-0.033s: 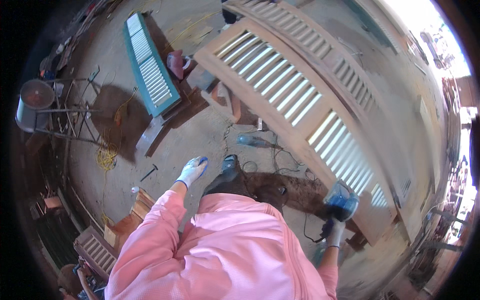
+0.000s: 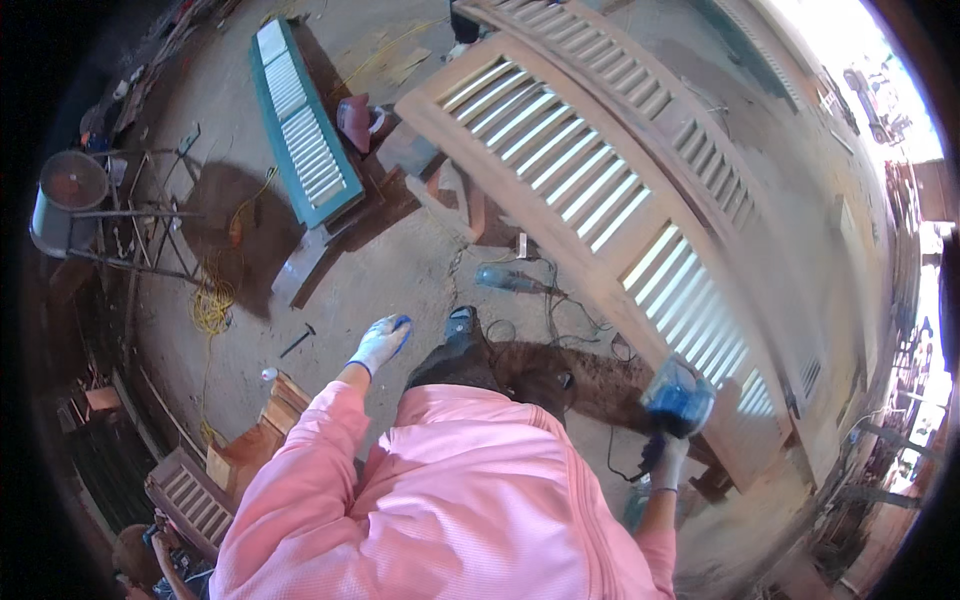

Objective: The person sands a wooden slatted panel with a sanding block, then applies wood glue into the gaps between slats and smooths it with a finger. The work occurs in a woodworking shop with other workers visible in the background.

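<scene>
My right hand [image 2: 663, 465], in a pale glove, is closed on the dark grip of a blue power sander [image 2: 678, 400]. The sander rests against the near edge of a bare wooden louvred shutter [image 2: 610, 268], close to its lower right end. Blur and the tool's body hide part of the fingers. Off to the left, my left hand [image 2: 382, 342] hangs above the floor in a white glove with a blue palm. Its fingers are loosely bent, and nothing shows in them.
A second wooden shutter [image 2: 640, 95] lies behind the first. At far left are a teal-framed shutter [image 2: 262, 95], a metal frame stand [image 2: 140, 213] and a coiled yellow cord [image 2: 212, 308]. A hammer [image 2: 297, 341], a blue power tool [image 2: 505, 280] and dark cables [image 2: 555, 335] lie on the floor.
Very little differs. The sander sits slightly further left against the shutter, and the whole view has shifted a touch.
</scene>
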Tool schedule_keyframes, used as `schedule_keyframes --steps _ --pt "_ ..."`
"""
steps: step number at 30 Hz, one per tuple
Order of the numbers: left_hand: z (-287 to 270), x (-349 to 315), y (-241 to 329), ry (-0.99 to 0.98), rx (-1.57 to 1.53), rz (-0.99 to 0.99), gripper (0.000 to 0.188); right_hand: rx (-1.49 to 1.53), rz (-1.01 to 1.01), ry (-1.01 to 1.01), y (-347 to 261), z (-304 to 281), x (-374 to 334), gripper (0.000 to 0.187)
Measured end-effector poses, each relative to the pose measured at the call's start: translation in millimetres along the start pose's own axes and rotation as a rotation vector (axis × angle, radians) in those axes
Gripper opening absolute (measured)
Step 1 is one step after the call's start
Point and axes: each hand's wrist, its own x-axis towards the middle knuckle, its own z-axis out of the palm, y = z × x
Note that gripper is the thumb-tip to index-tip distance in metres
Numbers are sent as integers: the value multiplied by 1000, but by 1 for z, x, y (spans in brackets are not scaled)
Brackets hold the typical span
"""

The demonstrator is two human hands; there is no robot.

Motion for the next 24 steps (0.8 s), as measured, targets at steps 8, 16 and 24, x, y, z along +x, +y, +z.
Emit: schedule_keyframes --steps 8,16,24 --pt "-11 -63 -154 94 -302 -274 61 -411 -366 -313 -108 211 -90 72" --pt "14 -79 -166 161 -400 -304 55 -678 -584 -504 -196 355 -85 29" --pt "38 -141 -62 243 -660 -347 53 -779 -618 -685 -249 426 -81 19"
